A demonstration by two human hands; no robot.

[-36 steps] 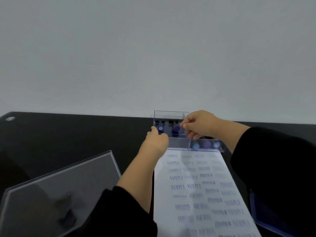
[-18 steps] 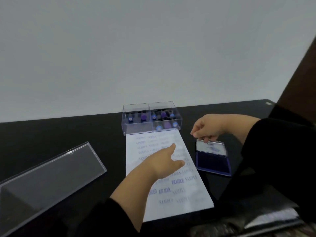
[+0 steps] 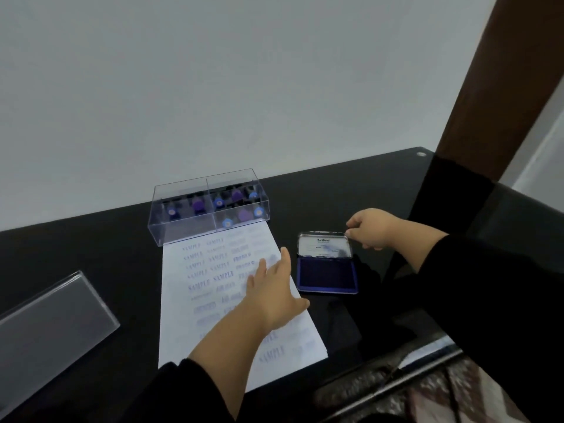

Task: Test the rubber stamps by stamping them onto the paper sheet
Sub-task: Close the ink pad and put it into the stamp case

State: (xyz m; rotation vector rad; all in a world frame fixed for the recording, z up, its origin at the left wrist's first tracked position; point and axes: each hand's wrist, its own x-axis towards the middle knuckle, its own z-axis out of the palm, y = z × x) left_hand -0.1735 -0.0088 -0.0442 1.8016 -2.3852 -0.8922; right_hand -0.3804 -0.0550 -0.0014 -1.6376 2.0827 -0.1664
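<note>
My left hand (image 3: 274,288) lies flat on the paper (image 3: 210,300) at mid-frame, fingers straight and spread, pinning the sheet down. My right hand (image 3: 370,228), right of centre, has its fingers curled at the far right corner of the ink pad's (image 3: 328,274) raised lid (image 3: 324,245) — whether it pinches the lid or a small stamp I cannot tell, as nothing shows between the fingers.

The risks as I judge them: if I let the lid drop it could shut over the inked face, or the whole pad could skid on the dark table (image 3: 91,239), since only one corner is held. My left palm covers printed words on the sheet — if any are wet, they would smear. The free space on the paper looks slim, so a new print could land over an old one and tell me little.

The stamps (image 3: 218,203) stand in the clear box (image 3: 207,206) at the top of the paper, above centre, well apart from both hands. The box's lid (image 3: 52,319) lies at lower left.
</note>
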